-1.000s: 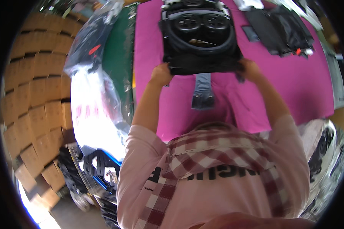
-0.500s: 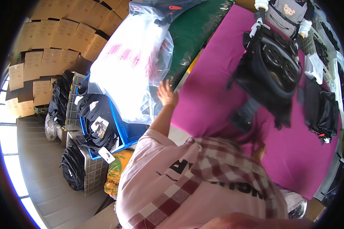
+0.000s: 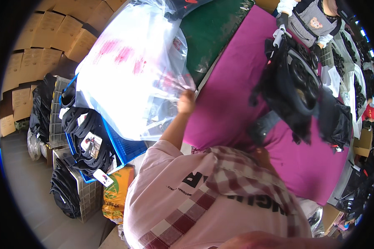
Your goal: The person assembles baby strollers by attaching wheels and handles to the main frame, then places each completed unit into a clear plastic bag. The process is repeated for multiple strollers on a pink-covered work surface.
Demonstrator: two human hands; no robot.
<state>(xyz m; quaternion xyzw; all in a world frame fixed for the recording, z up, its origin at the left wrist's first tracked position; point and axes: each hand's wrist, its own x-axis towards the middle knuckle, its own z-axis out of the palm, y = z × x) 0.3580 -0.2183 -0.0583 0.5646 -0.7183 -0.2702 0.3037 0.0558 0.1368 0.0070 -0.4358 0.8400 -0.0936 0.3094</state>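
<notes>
My left hand point(image 3: 186, 102) is closed on the right edge of a large clear plastic bag point(image 3: 116, 79) with pink-red print. The bag lies partly on the green table surface point(image 3: 214, 35) and overhangs a blue crate point(image 3: 131, 143). My right hand point(image 3: 262, 156) is dark and blurred low over the magenta cloth point(image 3: 220, 108), by my checked apron strap; its fingers do not show clearly. Beyond it, a black fabric item with round black wheel-like discs point(image 3: 293, 85) is on the cloth, blurred. A small dark blurred piece point(image 3: 264, 124) lies before it.
Black straps or bundles with card tags point(image 3: 91, 145) fill the blue crate. Brown cartons point(image 3: 33, 66) are stacked at the far left. A co-worker with white sleeves and a grey bear apron point(image 3: 311, 25) stands across the table. An orange bag point(image 3: 118, 197) is beside me.
My left hand had its fingers spread beside the plastic bag; now it has closed on the bag's edge. The view has shifted, and the black item with discs has moved slightly.
</notes>
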